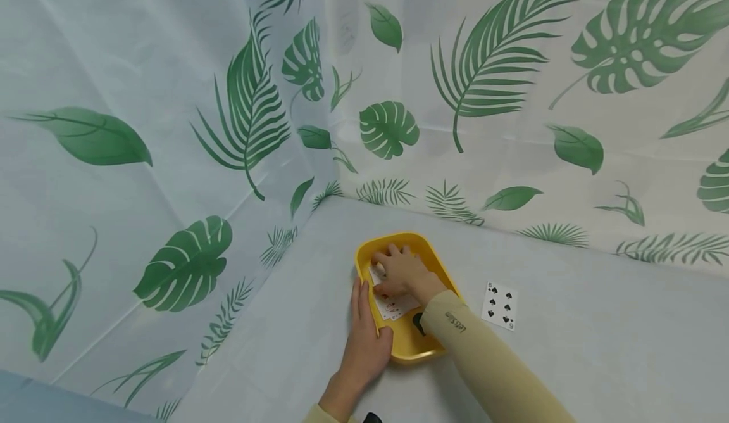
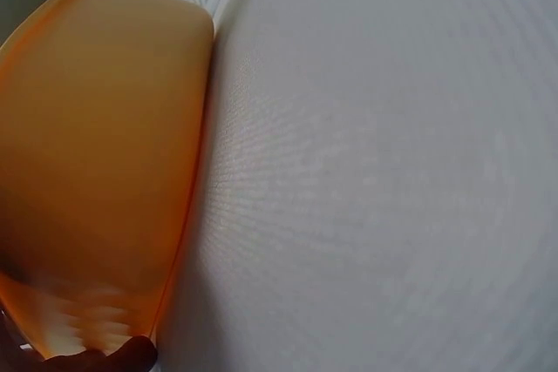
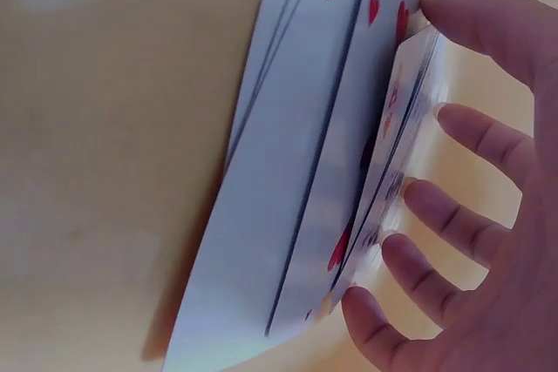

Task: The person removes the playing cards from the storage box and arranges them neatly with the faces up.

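At seven o'clock of the yellow tray (image 1: 423, 347), the left hand (image 1: 367, 340) lies along its outer wall, fingers fairly straight and pressed to the side, presumably to keep the tray from sliding. Inside, toward eleven o'clock, lie the playing cards (image 3: 288, 198). Over them, the right hand (image 1: 403, 274) has its fingers spread and part-bent, tips at the cards' edges, probably to control them from the side; whether they grip any, I cannot tell. The cards are white with red hearts and diamonds, overlapping unevenly, a few tilted toward the hand. At three o'clock outside the tray, a six of spades (image 1: 499, 306) lies face up on the pale worktop (image 1: 598, 347). Beyond, at twelve, hangs a leaf-printed sheet (image 1: 421, 43).
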`<state>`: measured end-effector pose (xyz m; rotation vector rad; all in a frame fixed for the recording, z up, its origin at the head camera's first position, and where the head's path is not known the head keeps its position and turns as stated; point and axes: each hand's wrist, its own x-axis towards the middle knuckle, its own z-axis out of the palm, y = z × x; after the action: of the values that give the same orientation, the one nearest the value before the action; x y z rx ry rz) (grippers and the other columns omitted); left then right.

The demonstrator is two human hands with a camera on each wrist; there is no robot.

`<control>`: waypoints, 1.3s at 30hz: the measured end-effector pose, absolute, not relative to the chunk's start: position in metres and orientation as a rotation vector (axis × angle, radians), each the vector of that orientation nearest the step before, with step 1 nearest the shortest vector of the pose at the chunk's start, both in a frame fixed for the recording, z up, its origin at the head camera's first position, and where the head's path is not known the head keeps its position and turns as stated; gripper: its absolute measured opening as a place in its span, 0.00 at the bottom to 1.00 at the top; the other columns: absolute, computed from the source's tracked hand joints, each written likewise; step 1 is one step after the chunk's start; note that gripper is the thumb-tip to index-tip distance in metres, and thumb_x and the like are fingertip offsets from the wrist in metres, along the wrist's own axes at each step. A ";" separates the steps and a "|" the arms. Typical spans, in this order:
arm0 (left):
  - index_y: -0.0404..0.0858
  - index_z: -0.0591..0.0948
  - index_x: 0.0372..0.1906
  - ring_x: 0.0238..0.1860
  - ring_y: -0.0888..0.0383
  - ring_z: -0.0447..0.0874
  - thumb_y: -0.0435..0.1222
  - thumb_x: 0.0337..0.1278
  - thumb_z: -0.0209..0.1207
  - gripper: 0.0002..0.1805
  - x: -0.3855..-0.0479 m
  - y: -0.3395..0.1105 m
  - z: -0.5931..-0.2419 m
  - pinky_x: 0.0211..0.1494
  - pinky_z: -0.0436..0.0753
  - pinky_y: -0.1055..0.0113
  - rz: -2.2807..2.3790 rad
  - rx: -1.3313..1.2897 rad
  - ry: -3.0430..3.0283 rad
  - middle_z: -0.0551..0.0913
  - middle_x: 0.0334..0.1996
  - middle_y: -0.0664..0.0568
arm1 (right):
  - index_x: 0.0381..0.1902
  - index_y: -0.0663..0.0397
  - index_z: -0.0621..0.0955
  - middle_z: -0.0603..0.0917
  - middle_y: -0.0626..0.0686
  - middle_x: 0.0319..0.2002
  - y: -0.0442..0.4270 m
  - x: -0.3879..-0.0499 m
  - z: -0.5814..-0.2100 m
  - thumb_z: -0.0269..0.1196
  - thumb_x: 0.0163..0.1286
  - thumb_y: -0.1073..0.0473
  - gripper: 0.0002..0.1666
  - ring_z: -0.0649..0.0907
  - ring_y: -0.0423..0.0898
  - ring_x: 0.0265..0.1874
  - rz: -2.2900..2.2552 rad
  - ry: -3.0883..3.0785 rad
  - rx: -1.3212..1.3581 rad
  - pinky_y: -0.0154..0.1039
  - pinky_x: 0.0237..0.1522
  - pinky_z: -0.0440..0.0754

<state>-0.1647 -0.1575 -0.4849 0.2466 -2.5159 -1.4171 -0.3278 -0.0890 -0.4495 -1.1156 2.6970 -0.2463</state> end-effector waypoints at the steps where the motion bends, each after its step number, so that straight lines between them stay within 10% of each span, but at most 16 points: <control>1: 0.34 0.44 0.81 0.71 0.48 0.59 0.28 0.52 0.49 0.49 -0.165 -0.157 -0.485 0.66 0.69 0.49 -1.413 0.243 -2.516 0.35 0.81 0.49 | 0.60 0.40 0.77 0.71 0.60 0.63 -0.089 -0.328 -0.449 0.70 0.63 0.42 0.30 0.69 0.64 0.57 -0.248 2.696 -1.110 0.66 0.57 0.69; 39: 0.34 0.44 0.81 0.65 0.46 0.67 0.29 0.54 0.51 0.48 -0.165 -0.157 -0.486 0.58 0.75 0.52 -1.389 0.241 -2.530 0.35 0.81 0.47 | 0.62 0.44 0.78 0.69 0.60 0.66 -0.075 -0.326 -0.424 0.68 0.58 0.52 0.31 0.64 0.62 0.64 -0.388 2.651 -1.169 0.66 0.59 0.61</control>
<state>-0.1647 -0.1573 -0.4856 0.2412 -2.5304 -1.3892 -0.3264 -0.0748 -0.4238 -1.1689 2.6505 -0.3879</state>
